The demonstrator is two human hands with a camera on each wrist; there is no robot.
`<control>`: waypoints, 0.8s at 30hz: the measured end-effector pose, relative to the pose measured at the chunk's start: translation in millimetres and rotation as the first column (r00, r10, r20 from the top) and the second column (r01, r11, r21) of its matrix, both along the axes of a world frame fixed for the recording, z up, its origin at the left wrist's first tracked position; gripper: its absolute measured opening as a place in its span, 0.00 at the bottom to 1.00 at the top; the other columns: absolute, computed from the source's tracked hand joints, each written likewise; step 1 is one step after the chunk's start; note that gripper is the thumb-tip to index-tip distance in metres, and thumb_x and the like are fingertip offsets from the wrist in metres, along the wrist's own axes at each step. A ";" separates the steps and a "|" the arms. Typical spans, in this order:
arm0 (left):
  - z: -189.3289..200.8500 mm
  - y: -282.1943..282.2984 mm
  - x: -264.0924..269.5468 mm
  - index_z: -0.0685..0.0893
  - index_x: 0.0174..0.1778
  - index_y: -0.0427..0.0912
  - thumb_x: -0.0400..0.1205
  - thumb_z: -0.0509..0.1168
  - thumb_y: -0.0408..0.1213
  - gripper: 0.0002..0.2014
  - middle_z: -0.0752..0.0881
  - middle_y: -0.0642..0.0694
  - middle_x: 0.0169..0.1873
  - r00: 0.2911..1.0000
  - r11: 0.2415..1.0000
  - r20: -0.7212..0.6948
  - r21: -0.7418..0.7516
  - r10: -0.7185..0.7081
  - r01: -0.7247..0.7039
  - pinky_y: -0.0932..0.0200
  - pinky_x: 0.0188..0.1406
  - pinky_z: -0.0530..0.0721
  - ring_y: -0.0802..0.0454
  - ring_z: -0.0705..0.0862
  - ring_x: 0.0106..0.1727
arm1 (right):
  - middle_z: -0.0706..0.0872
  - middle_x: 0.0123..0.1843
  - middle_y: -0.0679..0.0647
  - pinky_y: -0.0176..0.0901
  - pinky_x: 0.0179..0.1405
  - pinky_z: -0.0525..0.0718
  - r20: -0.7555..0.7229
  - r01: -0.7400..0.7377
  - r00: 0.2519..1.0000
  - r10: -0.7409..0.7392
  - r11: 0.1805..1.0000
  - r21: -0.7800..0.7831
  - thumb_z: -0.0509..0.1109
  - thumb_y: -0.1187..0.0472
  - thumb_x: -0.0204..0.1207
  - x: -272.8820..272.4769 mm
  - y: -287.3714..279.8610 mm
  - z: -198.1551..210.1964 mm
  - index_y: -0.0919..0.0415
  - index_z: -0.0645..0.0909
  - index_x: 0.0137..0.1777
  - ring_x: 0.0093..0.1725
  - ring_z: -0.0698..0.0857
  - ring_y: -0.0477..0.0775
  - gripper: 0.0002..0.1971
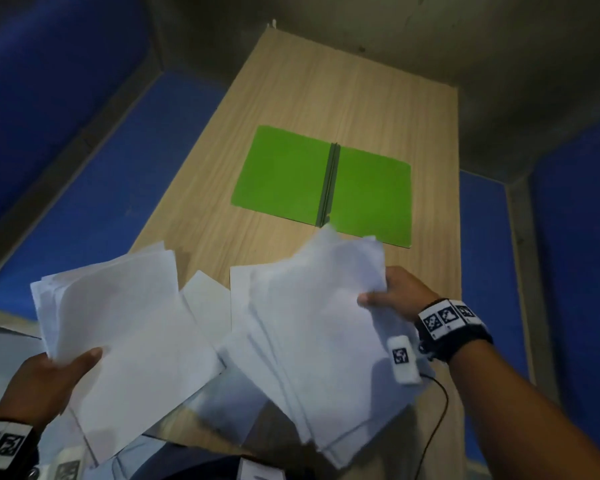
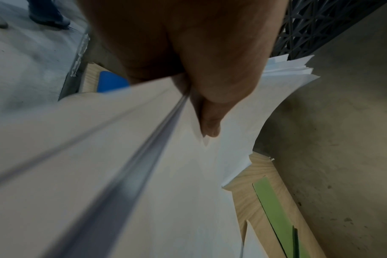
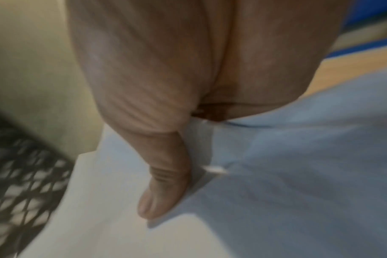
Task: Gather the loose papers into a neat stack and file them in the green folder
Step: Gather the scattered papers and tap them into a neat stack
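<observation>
The left hand (image 1: pixel 45 379) is pinching a sheaf of white papers (image 1: pixel 118 323) at about 8 o'clock in the head view, thumb lying on top, fingers hidden beneath. The right hand (image 1: pixel 400 294) is gripping a second, fanned bundle of papers (image 1: pixel 312 327) at 4 o'clock, thumb pressing its upper face. The green folder (image 1: pixel 281 174) is lying spread open on the wooden table (image 1: pixel 326 98) toward 12 o'clock, just beyond the right-hand bundle's far corner.

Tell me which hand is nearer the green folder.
Right. The right hand grips papers just below the folder's near right corner; the left hand grips another bunch far off to the near left.
</observation>
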State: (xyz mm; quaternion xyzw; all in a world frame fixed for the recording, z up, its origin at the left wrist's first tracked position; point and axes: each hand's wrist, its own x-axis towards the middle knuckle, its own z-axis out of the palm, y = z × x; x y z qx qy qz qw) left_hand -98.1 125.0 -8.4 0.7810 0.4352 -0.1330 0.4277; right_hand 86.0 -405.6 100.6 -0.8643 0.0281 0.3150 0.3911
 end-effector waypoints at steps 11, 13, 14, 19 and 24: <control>50.1 -40.8 16.2 0.84 0.34 0.25 0.80 0.77 0.40 0.19 0.78 0.40 0.15 0.999 0.999 0.020 -0.016 0.030 -0.029 0.54 0.25 0.72 0.42 0.77 0.23 | 0.76 0.69 0.60 0.54 0.60 0.82 -0.008 0.213 0.969 -0.246 0.855 -0.473 0.78 0.38 0.62 -16.9 83.9 -123.7 0.61 0.72 0.71 0.67 0.77 0.67 0.41; 46.8 -39.4 16.2 0.83 0.31 0.27 0.80 0.77 0.41 0.21 0.78 0.40 0.15 0.999 0.999 0.012 -0.011 0.040 -0.040 0.54 0.26 0.72 0.41 0.78 0.24 | 0.71 0.71 0.62 0.59 0.59 0.81 -0.009 0.317 0.932 -0.361 0.829 -0.461 0.82 0.41 0.59 -18.7 100.2 -125.0 0.62 0.64 0.74 0.69 0.75 0.69 0.49; 43.9 -38.5 16.0 0.82 0.28 0.30 0.80 0.77 0.41 0.21 0.78 0.40 0.16 0.999 0.999 0.021 -0.007 0.039 -0.039 0.54 0.26 0.72 0.40 0.79 0.25 | 0.71 0.70 0.64 0.59 0.58 0.82 -0.023 0.369 0.907 -0.421 0.819 -0.439 0.84 0.44 0.57 -19.7 107.0 -122.7 0.63 0.62 0.74 0.68 0.76 0.70 0.50; 36.2 -35.8 17.9 0.81 0.29 0.34 0.81 0.77 0.42 0.19 0.81 0.38 0.20 0.999 0.999 0.037 -0.001 0.034 -0.034 0.55 0.26 0.73 0.41 0.80 0.26 | 0.83 0.63 0.66 0.49 0.51 0.86 -0.074 0.506 0.831 -0.552 0.803 -0.313 0.87 0.58 0.58 -27.7 117.1 -134.0 0.70 0.71 0.65 0.58 0.85 0.66 0.39; 33.6 -33.5 17.7 0.83 0.34 0.35 0.81 0.77 0.42 0.17 0.84 0.36 0.25 0.999 0.999 0.039 -0.007 0.031 -0.031 0.54 0.28 0.75 0.40 0.81 0.28 | 0.73 0.68 0.59 0.54 0.55 0.82 -0.057 0.258 0.937 -0.344 0.794 -0.551 0.82 0.43 0.60 -36.4 125.9 -129.3 0.62 0.76 0.65 0.68 0.73 0.64 0.37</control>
